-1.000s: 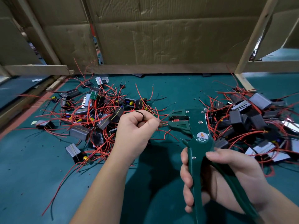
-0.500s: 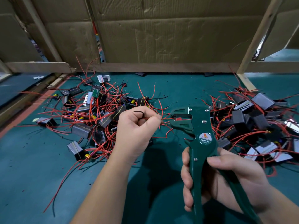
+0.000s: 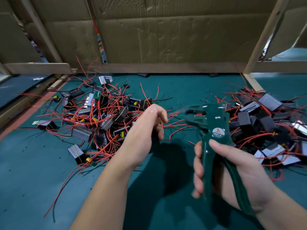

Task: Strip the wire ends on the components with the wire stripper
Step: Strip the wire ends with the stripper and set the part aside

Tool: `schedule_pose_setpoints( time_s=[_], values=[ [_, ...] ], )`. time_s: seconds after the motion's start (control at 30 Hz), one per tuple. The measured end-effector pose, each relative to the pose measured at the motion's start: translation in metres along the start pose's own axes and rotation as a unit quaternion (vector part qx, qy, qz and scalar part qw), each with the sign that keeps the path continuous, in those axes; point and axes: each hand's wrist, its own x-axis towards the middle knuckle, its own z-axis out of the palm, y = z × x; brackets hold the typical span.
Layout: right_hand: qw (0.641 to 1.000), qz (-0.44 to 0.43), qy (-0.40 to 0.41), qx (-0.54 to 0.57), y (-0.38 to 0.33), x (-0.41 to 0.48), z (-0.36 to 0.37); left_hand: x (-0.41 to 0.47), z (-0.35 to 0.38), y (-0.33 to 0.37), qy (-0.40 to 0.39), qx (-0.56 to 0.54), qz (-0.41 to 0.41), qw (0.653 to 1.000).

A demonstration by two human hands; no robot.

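The right hand [image 3: 232,171] grips the green wire stripper [image 3: 216,123] by both of its handles. The fingers [image 3: 198,163] wrap round the handle on the side nearer the left hand, the thumb lies across the tool just below its round label, and the other handle runs back along the palm. The stripper stands nearly upright above this hand. Its head is blurred and points towards the left hand.

The left hand [image 3: 147,128] hovers just beside the stripper head, back upward, with its fingers curled loosely downward. The underside is hidden, so I cannot tell whether it has hold of anything. A few red wire ends [image 3: 176,117] lie between this hand and the mouth of the stripper. Whether any wire is inside the tool cannot be made out through the blur.

The components lie in 2 heaps on the green worktop [image 3: 41,180]. One heap of small dark and metal-cased components [image 3: 99,120], tangled in red and black wires, lies beyond the left hand and on its outer side. The other heap [image 3: 265,117] lies beyond the right hand and on its outer side, just behind the stripper.

A cardboard wall [image 3: 166,34] on a wooden frame [image 3: 264,35] closes the far edge of the worktop, well beyond both hands.
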Motion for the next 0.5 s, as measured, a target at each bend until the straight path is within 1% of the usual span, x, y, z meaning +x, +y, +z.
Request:
schedule_pose_setpoints(
  time_s=[0.07,0.17,0.33,0.4,0.43,0.47,0.5],
  values=[
    [0.999,-0.019,-0.004,0.037,-0.001,0.001,-0.003,0.000,-0.001,-0.006,0.048,0.079,0.040,0.995],
    [0.998,-0.041,-0.022,0.053,-0.004,0.001,-0.004,0.004,-0.004,-0.010,0.106,0.146,0.083,0.980],
    [0.996,0.027,-0.078,0.038,0.000,-0.005,0.000,0.002,0.000,-0.009,0.123,0.197,0.136,0.963],
    [0.994,0.028,-0.099,0.041,-0.001,-0.002,0.007,0.000,0.004,-0.007,0.126,0.206,0.141,0.960],
    [0.996,0.035,-0.077,0.011,-0.002,0.003,0.011,0.000,0.006,-0.006,0.127,0.210,0.140,0.959],
    [0.998,0.051,-0.028,-0.039,-0.002,0.009,0.006,-0.001,0.007,-0.005,0.125,0.212,0.137,0.960],
    [0.995,0.032,0.027,-0.094,-0.002,0.003,0.002,-0.001,0.009,-0.005,0.124,0.214,0.135,0.960]
  ],
)
